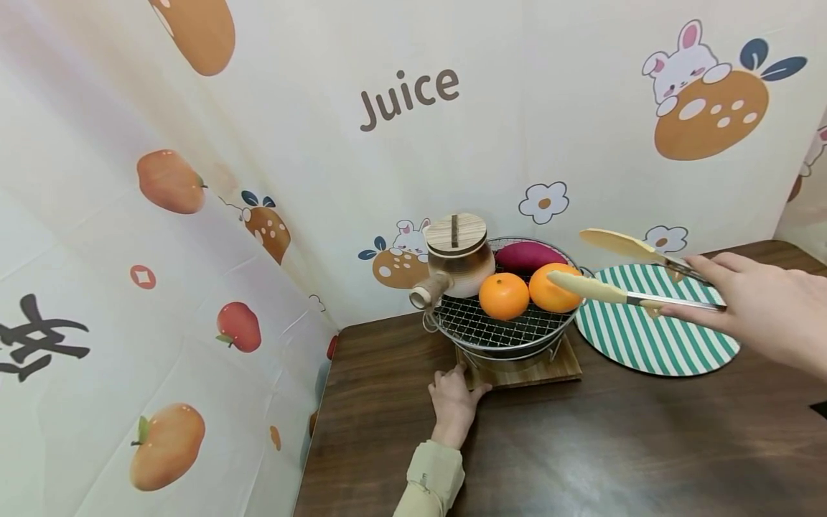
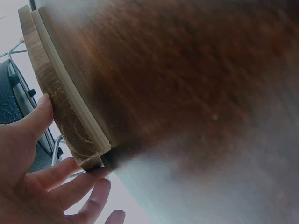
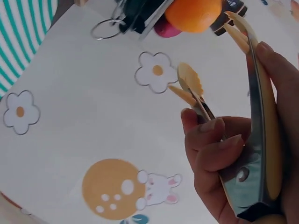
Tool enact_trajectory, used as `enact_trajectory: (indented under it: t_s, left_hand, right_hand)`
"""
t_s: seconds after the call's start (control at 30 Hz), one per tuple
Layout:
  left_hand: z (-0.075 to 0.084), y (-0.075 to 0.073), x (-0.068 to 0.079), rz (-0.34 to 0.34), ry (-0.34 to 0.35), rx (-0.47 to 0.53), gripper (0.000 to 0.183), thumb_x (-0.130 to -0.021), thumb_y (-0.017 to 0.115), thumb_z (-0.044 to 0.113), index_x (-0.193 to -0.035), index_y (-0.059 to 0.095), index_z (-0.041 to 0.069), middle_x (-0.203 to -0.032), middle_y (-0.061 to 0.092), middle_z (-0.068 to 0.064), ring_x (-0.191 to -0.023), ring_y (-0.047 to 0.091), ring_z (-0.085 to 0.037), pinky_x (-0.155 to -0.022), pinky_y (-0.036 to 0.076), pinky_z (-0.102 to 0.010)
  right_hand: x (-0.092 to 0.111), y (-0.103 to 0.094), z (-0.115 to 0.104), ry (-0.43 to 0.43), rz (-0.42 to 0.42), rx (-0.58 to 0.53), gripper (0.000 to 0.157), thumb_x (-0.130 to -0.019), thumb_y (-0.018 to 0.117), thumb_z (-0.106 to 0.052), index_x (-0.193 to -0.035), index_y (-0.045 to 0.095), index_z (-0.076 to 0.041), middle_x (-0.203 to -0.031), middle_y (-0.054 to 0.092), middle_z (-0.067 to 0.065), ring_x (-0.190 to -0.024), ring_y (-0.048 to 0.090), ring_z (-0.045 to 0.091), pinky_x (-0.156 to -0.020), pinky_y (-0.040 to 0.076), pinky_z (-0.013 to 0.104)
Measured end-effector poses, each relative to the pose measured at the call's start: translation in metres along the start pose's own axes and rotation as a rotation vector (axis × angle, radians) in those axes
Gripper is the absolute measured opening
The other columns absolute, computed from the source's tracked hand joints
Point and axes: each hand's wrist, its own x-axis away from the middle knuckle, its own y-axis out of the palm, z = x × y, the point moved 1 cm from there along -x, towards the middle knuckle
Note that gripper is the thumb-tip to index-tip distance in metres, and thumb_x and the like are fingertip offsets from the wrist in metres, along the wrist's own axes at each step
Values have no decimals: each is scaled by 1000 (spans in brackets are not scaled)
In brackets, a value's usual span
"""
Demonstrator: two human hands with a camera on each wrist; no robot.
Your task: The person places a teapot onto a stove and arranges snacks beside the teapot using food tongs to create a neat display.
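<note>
My left hand [image 1: 452,402] grips the near left corner of a wooden board [image 1: 562,365]; in the left wrist view its thumb lies along one edge of the board [image 2: 60,100], with fingertips at the corner. On the board stands a round grill stove with a wire mesh rack [image 1: 474,324]. The rack carries two oranges [image 1: 504,296], a purple sweet potato [image 1: 530,255] and a clay pot [image 1: 466,276] with a wooden lid and side handle. My right hand [image 1: 769,305] holds metal food tongs [image 3: 262,116] with cream tips, spread apart. The lower tip overlaps the right orange [image 1: 549,299] in the head view.
Right of the stove lies an oval placemat [image 1: 652,337] with green and white stripes, partly beneath the tongs in view. A printed curtain [image 1: 491,172] hangs close behind and to the left. All stands on a dark wooden table [image 1: 555,452].
</note>
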Motion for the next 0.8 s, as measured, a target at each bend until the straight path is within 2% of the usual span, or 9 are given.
enact_trajectory:
  t_s: [0.1,0.2,0.33,0.5,0.63,0.73,0.8]
  left_hand:
    - [0,0,0,-5,-3,1,61,-68,77,57,-114,70,18,-100,76,-3,-87,58,-25,-74,42,-41]
    - [0,-1,1,-4,-3,8,61,-68,77,56,-114,70,18,-100,76,-3,-87,58,-26,-75,43,-41]
    - [0,-1,1,7,2,10,61,-68,77,56,-114,70,17,-100,76,-3,-87,58,-25,-75,43,-41]
    - [0,-1,2,10,-1,10,61,-68,77,56,-114,70,17,-100,76,-3,-87,58,-25,-75,43,-40]
    - [1,-1,3,7,-3,5,61,-67,77,56,-114,70,18,-100,76,-3,-87,58,-25,-75,43,-40]
    - [1,-1,3,9,-1,6,61,-67,77,56,-114,70,18,-100,76,-3,-87,58,-25,-75,43,-41]
    - [1,-1,3,11,-2,11,61,-67,78,56,-114,70,17,-100,76,-3,-88,58,-25,-75,43,-41]
  right_hand:
    - [-2,6,9,14,38,-27,99,-79,58,-71,-130,46,13,-118,51,35,-95,58,51,-72,47,60]
    - [-3,11,17,47,50,-64,101,-81,56,-71,-132,43,16,-116,48,39,-95,55,52,-78,46,62]
    - [-3,15,29,102,60,-77,106,-85,46,-74,-134,37,21,-118,44,43,-97,52,54,-84,45,62]
    - [-4,26,46,86,222,-149,111,-85,37,-79,-127,43,24,-108,49,46,-88,53,53,-77,45,60]
    - [-5,38,58,126,284,-217,121,-79,26,-87,-123,45,24,-100,46,47,-85,49,55,-72,42,59]
    - [-9,49,72,131,340,-248,126,-68,17,-95,-109,47,21,-79,45,39,-68,48,50,-56,41,50]
    - [-16,70,90,120,408,-235,122,-63,12,-97,-94,45,17,-64,40,27,-54,41,36,-46,34,41]
